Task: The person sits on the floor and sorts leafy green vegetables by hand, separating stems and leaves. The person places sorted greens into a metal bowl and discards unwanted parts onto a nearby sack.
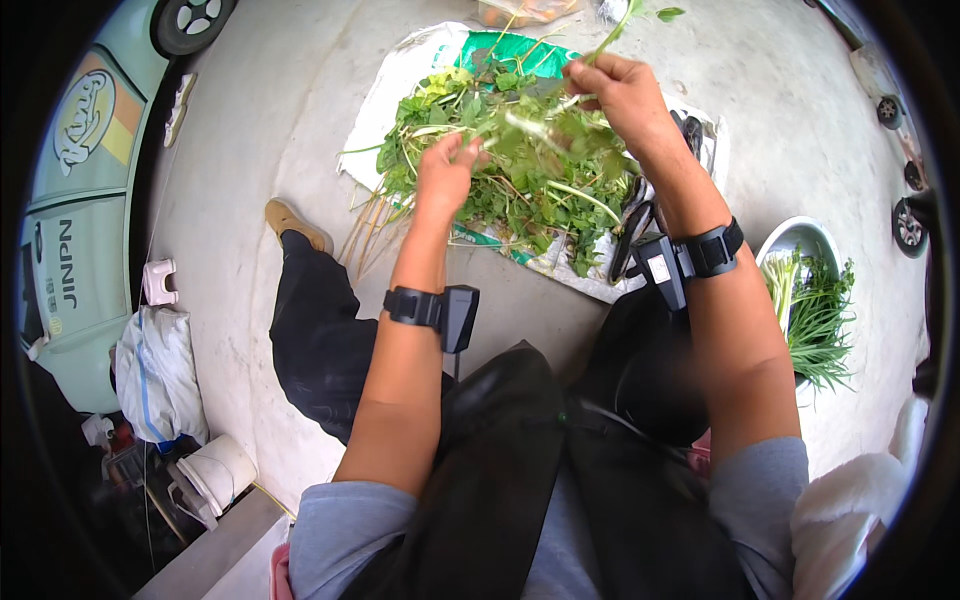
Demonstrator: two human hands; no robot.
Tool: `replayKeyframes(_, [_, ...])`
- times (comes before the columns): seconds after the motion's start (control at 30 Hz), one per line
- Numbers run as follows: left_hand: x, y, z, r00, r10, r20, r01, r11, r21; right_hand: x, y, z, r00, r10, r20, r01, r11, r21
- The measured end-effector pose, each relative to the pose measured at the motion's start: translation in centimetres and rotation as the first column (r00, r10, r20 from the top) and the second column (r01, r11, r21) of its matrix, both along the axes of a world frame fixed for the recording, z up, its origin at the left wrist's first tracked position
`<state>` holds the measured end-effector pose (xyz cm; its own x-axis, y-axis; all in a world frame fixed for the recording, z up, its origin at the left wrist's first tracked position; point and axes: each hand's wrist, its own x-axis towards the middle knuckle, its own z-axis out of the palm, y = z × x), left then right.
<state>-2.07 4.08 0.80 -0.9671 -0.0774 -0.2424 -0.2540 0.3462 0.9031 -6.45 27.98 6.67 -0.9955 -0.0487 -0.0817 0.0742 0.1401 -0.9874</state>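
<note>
My right hand pinches a green leafy stem above the far right part of a heap of greens. Lower and to the left, my left hand has thumb and fingers closed on a thin stalk, which is blurred. Between the hands, pale stems and leaves are smeared by motion, so I cannot tell whether both hands hold the same plant. Beneath them the heap of leafy greens, mixed with loose stalks, lies on a flattened white and green woven sack.
At right, a metal basin holds long green vegetables. A plastic bag sits beyond the sack. Along the left are a pale green vehicle, a pink stool, a white sack and a bucket.
</note>
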Motion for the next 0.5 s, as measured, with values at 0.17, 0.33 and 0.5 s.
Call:
replayKeyframes(0.17, [1.7,-1.4,-5.2,0.998,0.057,0.017,-0.058,0.998,0.029,0.0,0.3,1.0,0.968,-0.097,-0.232,0.077,0.993,-0.093])
replayKeyframes(0.33, [2.7,-1.7,-7.0,0.995,0.094,-0.019,-0.091,0.989,0.117,0.4,0.4,2.1,0.960,-0.246,-0.136,0.197,0.933,-0.300])
replayKeyframes(0.5, [2.3,-2.5,-6.8,0.964,0.257,0.063,-0.263,0.955,0.134,0.1,2.0,2.8,0.882,-0.437,-0.174,0.313,0.822,-0.477])
